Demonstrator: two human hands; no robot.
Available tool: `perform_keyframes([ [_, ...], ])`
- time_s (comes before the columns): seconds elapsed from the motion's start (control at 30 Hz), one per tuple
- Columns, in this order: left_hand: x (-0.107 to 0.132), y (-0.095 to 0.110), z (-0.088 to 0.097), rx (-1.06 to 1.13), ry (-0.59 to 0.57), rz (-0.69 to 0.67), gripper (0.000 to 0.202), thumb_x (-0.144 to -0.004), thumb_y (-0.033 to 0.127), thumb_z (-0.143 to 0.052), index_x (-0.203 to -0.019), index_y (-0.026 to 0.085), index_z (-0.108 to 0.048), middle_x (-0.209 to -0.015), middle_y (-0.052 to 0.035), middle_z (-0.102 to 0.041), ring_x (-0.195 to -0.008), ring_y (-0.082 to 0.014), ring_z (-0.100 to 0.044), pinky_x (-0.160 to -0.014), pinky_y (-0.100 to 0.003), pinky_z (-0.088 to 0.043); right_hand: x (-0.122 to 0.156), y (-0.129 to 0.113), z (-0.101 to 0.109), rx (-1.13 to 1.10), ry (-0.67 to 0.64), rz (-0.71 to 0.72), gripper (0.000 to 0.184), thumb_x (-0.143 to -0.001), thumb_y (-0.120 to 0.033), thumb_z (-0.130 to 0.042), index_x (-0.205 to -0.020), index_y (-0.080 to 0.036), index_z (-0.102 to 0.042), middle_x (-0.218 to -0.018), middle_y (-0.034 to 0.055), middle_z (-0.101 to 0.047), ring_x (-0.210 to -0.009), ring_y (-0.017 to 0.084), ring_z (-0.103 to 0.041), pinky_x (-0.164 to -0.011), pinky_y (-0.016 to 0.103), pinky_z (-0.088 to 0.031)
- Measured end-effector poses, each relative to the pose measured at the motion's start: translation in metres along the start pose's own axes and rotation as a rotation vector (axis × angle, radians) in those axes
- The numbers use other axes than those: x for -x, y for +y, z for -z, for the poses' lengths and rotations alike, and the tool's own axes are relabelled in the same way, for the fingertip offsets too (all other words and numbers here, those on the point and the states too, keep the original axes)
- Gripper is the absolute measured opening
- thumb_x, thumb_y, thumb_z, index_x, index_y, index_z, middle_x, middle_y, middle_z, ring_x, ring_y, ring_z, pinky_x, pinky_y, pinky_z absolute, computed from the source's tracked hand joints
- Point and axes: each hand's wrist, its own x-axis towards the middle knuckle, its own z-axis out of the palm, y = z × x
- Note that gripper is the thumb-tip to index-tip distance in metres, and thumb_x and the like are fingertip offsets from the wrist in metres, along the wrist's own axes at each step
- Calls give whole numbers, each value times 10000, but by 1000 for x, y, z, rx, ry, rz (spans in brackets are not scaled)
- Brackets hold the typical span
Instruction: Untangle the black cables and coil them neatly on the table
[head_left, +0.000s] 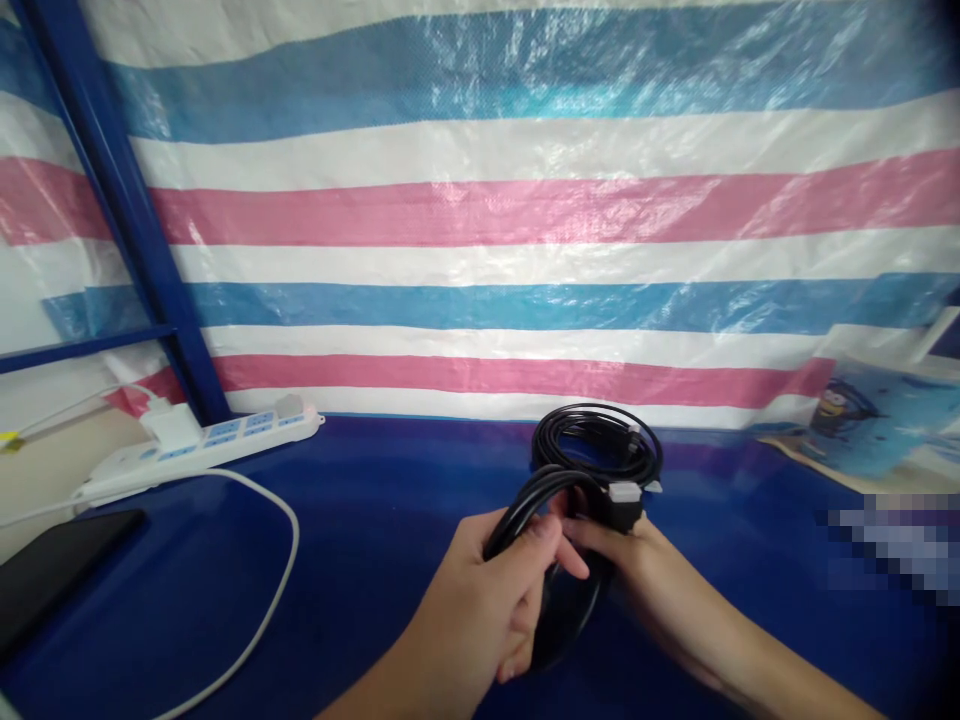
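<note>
A thick black cable [551,483] is bundled in loops between my two hands, low in the middle of the head view. My left hand [499,590] is closed around the left side of the loops. From the right, my right hand [626,540] grips the same bundle, its fingers partly hidden behind the coils. A black plug with a pale grey end [624,494] sticks up by my right hand. Just behind lies a second, thinner coil of black cable [540,440] on the blue table, apart from my fingers as far as I can see.
A white power strip [247,432] with a white adapter [176,425] stands at the back left of the blue table [375,520]. A white cord [294,545] curves forward from there. A black flat device [67,560] lies at the left edge. Printed paper [885,415] is at right.
</note>
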Motion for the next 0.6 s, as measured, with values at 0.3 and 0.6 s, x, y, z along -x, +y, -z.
perform_keyframes([
  [0.3, -10, -10, 9, 166, 181, -15, 361, -866, 459, -464, -724, 141, -558, -398, 114, -236, -268, -1, -184, -336, -148, -281, 4, -6, -8, -285, 7, -137, 328, -814, -469, -576, -906, -161, -513, -449, -107, -227, -375, 22, -193, -419, 186, -327],
  [0.6, 1, 2, 5, 201, -47, 225, 209, -793, 389, -590, -775, 205, -492, -384, 127, -224, -270, -7, -100, -273, -128, -139, 15, -29, 9, 197, -182, -207, 327, -818, -472, -552, -908, -158, -547, -420, -100, -288, -315, 17, -274, -332, 140, -247],
])
